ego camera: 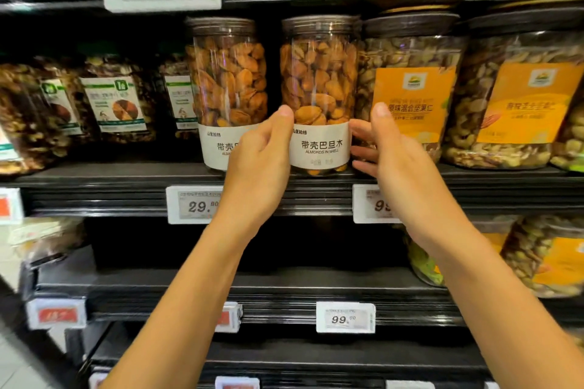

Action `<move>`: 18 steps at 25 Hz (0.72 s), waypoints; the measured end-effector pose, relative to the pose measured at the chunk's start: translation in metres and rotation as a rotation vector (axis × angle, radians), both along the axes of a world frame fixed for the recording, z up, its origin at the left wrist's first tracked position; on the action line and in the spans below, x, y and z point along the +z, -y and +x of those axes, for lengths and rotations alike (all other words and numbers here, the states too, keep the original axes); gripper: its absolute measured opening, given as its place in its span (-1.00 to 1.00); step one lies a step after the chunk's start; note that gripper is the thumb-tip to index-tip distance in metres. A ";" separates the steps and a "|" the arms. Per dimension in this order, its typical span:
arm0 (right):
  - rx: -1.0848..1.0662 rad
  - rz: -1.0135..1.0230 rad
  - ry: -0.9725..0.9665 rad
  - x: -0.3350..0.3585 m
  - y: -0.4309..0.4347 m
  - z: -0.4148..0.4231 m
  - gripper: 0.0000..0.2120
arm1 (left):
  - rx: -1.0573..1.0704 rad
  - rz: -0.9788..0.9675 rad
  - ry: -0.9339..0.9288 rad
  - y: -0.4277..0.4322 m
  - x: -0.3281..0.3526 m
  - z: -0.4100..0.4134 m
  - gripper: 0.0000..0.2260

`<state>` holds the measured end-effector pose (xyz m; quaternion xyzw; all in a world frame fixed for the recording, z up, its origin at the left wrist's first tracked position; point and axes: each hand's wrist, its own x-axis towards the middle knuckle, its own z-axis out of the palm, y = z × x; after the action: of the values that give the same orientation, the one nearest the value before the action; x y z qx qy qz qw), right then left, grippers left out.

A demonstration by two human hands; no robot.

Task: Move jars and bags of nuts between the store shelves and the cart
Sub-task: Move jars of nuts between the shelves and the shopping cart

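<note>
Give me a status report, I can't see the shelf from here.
Left hand and right hand bracket the almond jar, still on the shelf. Grip unclear. Second almond jar and mixed-nut jar crowd it.

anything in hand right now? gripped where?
Both hands, left and right, clasp the almond jar by the sides of its lower, labelled part; it stands on the shelf.

I see a black store shelf (126, 178) carrying two almond jars (319, 95) between green-labelled nut jars (117, 98) and orange-labelled mixed-nut jars (407, 88).
</note>
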<state>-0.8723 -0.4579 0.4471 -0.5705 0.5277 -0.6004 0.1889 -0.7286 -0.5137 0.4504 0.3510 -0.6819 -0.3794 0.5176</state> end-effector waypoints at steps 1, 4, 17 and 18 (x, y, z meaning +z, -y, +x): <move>0.017 0.010 -0.014 -0.001 0.001 0.003 -0.50 | -0.016 -0.005 0.036 0.002 0.002 -0.003 -0.71; -0.010 0.007 -0.022 -0.005 0.000 0.006 -0.53 | -0.047 -0.029 0.123 -0.002 0.001 0.000 -0.51; 0.058 0.033 -0.005 -0.004 0.030 0.108 -0.49 | -0.012 0.089 -0.058 0.046 0.020 0.077 -0.58; 0.052 0.028 0.020 -0.004 0.027 0.108 -0.49 | -0.028 0.073 -0.044 0.045 0.020 0.076 -0.59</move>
<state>-0.7641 -0.4852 0.4428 -0.5752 0.5192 -0.5934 0.2177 -0.6523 -0.5589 0.4700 0.3517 -0.6609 -0.4188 0.5139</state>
